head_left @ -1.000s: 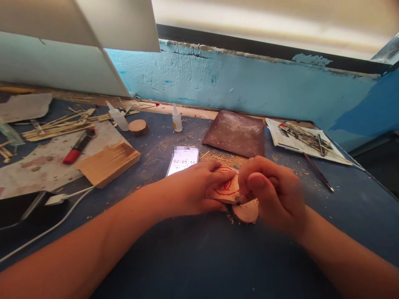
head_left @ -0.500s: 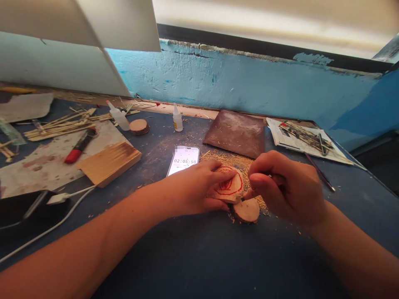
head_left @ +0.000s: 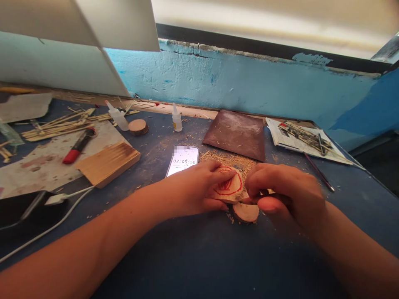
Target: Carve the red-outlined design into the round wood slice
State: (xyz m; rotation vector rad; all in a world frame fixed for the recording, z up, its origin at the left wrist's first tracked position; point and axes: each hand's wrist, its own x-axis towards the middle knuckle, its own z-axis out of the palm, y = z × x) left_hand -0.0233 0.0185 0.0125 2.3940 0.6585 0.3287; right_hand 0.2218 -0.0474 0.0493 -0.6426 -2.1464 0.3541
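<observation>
My left hand [head_left: 193,189] grips a round wood slice [head_left: 229,187] with a red drawing on its face, tilted up and resting on a second wood slice [head_left: 246,211] that lies flat on the blue table [head_left: 199,257]. My right hand [head_left: 285,193] is closed in a fist around a small dark tool, whose tip touches the lower right edge of the drawn slice. Most of the tool is hidden in the fingers. Wood shavings [head_left: 232,160] lie just behind the slices.
A lit phone [head_left: 183,160] lies behind my left hand. Further back lie a brown sheet [head_left: 237,133], a glue bottle [head_left: 176,119] and paper with tools [head_left: 307,139]. At left lie a wood block [head_left: 107,162], a red marker [head_left: 77,145], sticks and a cable.
My right hand has dropped lower and turned, bringing the tool against the lower edge of the drawn slice. My left hand and the slices have stayed put.
</observation>
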